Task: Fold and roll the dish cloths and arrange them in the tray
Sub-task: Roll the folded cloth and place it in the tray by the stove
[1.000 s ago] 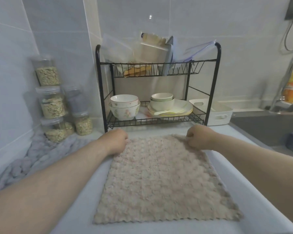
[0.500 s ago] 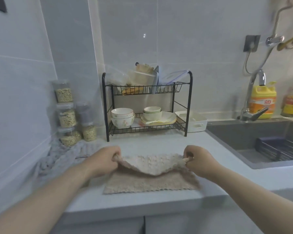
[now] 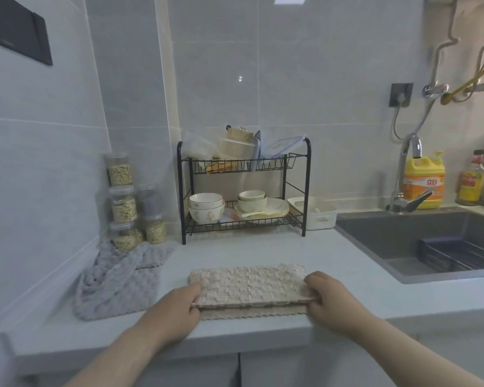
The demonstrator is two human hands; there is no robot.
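Observation:
A beige dish cloth [image 3: 249, 286] lies folded in half near the counter's front edge, its top layer a little short of the scalloped bottom hem. My left hand [image 3: 176, 308] pinches the folded cloth's near left corner. My right hand [image 3: 327, 297] pinches its near right corner. A heap of grey dish cloths [image 3: 118, 283] lies crumpled to the left, against the wall. The white tray [image 3: 319, 216] with cut-out handles stands at the back, just right of the dish rack.
A black two-tier dish rack [image 3: 243, 191] with bowls and plates stands at the back. Stacked jars of grains [image 3: 123, 202] fill the left corner. A dark sink [image 3: 419, 241] with a tap [image 3: 408, 169] and yellow detergent bottle [image 3: 424, 180] lies right.
Both hands took the cloth's far corners and carried them toward me, folding the flat cloth in half. The view has pulled back from the counter.

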